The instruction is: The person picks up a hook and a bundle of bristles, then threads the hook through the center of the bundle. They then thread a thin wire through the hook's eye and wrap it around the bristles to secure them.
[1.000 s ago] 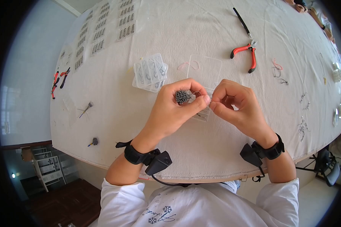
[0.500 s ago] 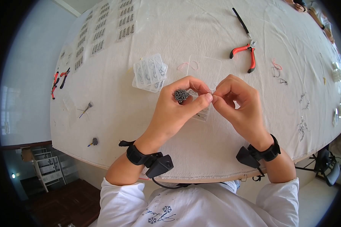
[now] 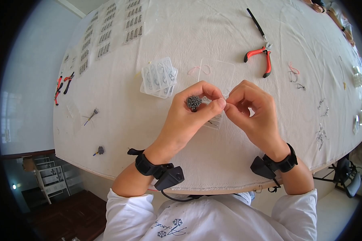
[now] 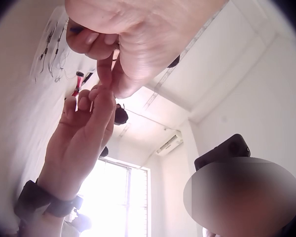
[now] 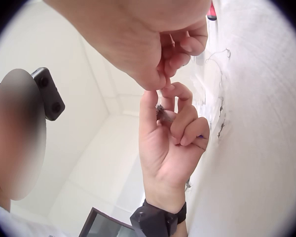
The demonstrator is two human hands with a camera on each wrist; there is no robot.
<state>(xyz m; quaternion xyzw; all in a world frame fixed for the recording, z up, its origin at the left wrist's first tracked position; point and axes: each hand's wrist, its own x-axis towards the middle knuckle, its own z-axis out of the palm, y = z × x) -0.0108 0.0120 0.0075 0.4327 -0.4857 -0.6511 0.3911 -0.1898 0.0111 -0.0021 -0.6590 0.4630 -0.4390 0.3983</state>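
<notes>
In the head view my left hand [image 3: 181,116] holds a bundle of thin dark-tipped pieces [image 3: 194,103] in its curled fingers. Its thumb and index finger meet the fingertips of my right hand [image 3: 255,114], which pinch together. What lies between the touching fingertips is too small to tell. The right wrist view shows the bundle [image 5: 165,116] inside the left hand [image 5: 167,143], below the pinching right hand. A clear compartment box [image 3: 213,122] lies open beneath both hands, partly hidden by them.
Stacked clear boxes [image 3: 159,77] with wire pieces lie left of the hands. Red-handled pliers [image 3: 268,60] and a black tool [image 3: 256,23] lie beyond, at the right. Two small bundles [image 3: 100,150] [image 3: 93,113] rest at the left, and wire pieces [image 3: 321,136] at the right.
Over the last second both hands rose slightly and their fingertips came together. In the last half second they have barely moved; the bundle in my left hand turned slightly.
</notes>
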